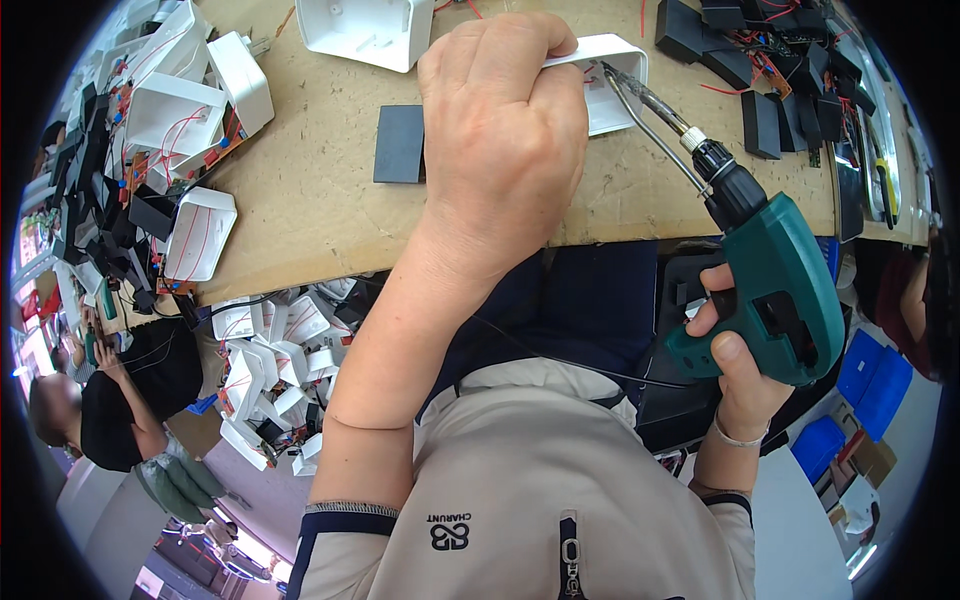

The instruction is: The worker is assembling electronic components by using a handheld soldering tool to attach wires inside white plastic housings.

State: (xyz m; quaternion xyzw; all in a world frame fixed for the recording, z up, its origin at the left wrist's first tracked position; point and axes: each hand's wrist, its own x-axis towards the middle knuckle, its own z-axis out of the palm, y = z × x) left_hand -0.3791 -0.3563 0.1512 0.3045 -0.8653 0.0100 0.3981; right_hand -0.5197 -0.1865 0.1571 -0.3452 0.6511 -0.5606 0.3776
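My right hand [745, 370] is wrapped round the grip of a green soldering gun [790, 285]. The gun slants up and to the left, and its metal tip, with a thin feed tube alongside, reaches inside a white plastic housing [612, 112]. Closed over the left end of that housing is my left hand [508, 130], seen from the back, its fingertips mostly hidden. Whether the tip touches anything inside is too small to tell. A flat dark grey rectangular block [399, 145] lies on the table just left of my left hand.
Another white housing [370, 35] lies at the table's far side. White housings with red wires [185, 130] pile up at left; dark blocks with wires [785, 70] crowd the far right. Below the table's left edge is a heap of housings [280, 365]. A person [125, 400] sits at left.
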